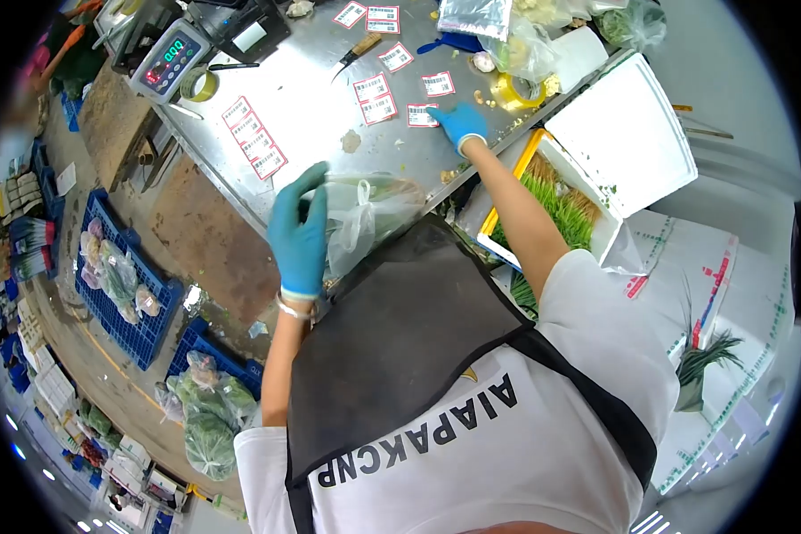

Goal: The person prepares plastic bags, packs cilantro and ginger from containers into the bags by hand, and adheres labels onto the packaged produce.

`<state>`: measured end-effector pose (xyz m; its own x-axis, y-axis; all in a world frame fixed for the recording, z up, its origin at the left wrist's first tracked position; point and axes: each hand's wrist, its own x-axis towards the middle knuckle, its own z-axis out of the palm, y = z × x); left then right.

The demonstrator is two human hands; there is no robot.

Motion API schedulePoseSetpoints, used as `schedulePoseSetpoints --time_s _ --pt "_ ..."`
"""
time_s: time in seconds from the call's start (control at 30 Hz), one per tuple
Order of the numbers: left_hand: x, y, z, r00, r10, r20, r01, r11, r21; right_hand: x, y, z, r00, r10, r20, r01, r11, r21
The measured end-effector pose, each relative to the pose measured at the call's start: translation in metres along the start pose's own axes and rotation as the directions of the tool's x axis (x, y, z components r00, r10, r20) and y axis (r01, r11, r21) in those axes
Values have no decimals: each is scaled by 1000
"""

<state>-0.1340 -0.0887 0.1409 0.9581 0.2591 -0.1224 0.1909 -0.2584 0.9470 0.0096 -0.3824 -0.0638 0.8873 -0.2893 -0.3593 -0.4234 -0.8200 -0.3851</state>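
Observation:
My left hand, in a blue glove, is raised beside a clear plastic bag with its fingers apart and nothing visible in them. The bag has a knotted top and lies at the near edge of the metal table; its contents are hard to make out. My right hand, also gloved in blue, has its fingertips closed at the right edge of a red-bordered barcode label. More such labels lie around it, and a strip of them is on the left.
A scale reading 0.00 stands at the table's back left, near a tape roll. A knife lies among the labels. Yellow tape sits at the right edge, above a foam box of green stalks. Blue pallets are on the floor.

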Motion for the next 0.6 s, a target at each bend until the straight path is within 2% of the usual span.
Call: schedulePoseSetpoints --time_s 0.07,0.17,0.27,0.3,0.37,0.47,0.6 --pt "17 3 12 969 -154 194 179 977 -115 6 1 22 997 -54 -52 55 998 14" --pt "35 -9 29 931 -226 288 267 957 -113 11 2 33 987 -140 85 98 922 375" --pt "43 -34 39 902 -296 315 354 924 -144 -14 -19 8 960 -198 198 9 729 685" --pt "42 -36 38 888 -318 331 383 911 -152 -31 -33 -9 953 -200 228 -29 687 726" --pt "40 -37 39 869 -362 339 433 887 -163 -71 -61 -50 937 -206 284 -110 597 795" --pt "38 -31 37 865 -349 360 428 889 -165 -104 -85 -73 937 -307 164 78 644 761" --pt "34 -27 36 867 -366 339 449 868 -212 -120 -94 -66 925 -377 44 227 643 731"
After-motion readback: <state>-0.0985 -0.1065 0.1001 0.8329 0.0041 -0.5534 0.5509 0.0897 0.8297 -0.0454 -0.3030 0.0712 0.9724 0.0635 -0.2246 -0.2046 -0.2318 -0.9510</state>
